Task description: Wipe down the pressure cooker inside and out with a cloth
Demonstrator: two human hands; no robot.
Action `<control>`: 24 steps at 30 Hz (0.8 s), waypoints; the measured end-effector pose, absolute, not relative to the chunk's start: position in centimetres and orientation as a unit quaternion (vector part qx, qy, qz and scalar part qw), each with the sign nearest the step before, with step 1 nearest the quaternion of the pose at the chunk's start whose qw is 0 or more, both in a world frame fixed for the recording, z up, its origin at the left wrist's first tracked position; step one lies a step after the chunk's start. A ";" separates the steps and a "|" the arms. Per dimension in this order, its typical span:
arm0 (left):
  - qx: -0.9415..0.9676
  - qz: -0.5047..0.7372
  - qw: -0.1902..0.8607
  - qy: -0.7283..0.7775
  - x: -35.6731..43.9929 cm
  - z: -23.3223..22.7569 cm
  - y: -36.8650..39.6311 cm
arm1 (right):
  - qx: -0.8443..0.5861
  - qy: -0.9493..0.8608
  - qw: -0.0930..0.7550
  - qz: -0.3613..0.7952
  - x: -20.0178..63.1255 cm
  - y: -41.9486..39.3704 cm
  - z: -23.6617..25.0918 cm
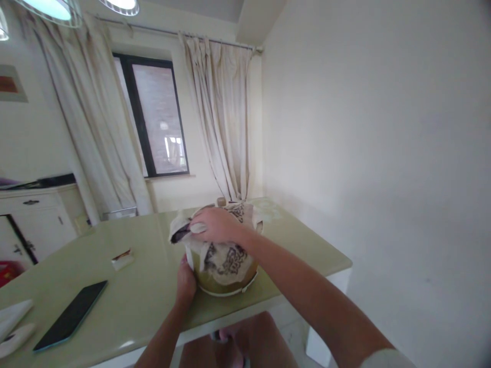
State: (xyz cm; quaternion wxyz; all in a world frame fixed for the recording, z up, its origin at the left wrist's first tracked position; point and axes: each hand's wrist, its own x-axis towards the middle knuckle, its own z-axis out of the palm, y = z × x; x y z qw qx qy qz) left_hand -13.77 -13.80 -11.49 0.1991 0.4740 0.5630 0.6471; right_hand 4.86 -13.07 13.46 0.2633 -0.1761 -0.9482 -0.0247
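A cream cloth (230, 263) with a dark curly print hangs over a round, white-edged frame or container (223, 295) on the table. I cannot make out exactly what the round thing is; its body looks see-through or greenish. At its left side, my left hand (186, 282) is wrapped around the white edge, the fingers partly hidden behind it. My right hand (215, 225) reaches across the top, its fingers closed over bunched cloth near the upper left. A dark, purplish patch shows in the cloth fold beside those fingertips.
The pale green table (153, 301) carries a dark tablet or phone (71, 314), a small white item (123, 259) and white objects (15, 319) at the left edge. A small brownish object (221, 201) stands behind the cloth. The wall (364, 153) rises along the right side.
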 end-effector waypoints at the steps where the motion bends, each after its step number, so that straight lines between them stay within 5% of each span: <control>1: 0.472 0.650 0.196 0.562 -13.6 -11.4 -13.8 | -0.160 -0.946 0.282 0.002 6.5 -12.7 13.4; 7: 0.476 0.645 0.174 0.571 -13.3 -11.7 -13.6 | -0.292 -0.896 0.328 0.074 14.3 -10.6 13.5; 15: 0.478 0.647 0.166 0.571 -13.6 -12.8 -12.9 | -0.263 -0.932 0.225 -0.106 9.9 -12.4 17.3; 21: 0.474 0.641 0.193 0.573 -13.7 -12.4 -13.3 | -0.260 -0.811 0.468 -0.238 4.0 -11.0 25.7; 24: 0.473 0.642 0.191 0.572 -13.7 -12.4 -13.3 | -0.250 -0.784 0.506 -0.259 3.9 -9.9 26.1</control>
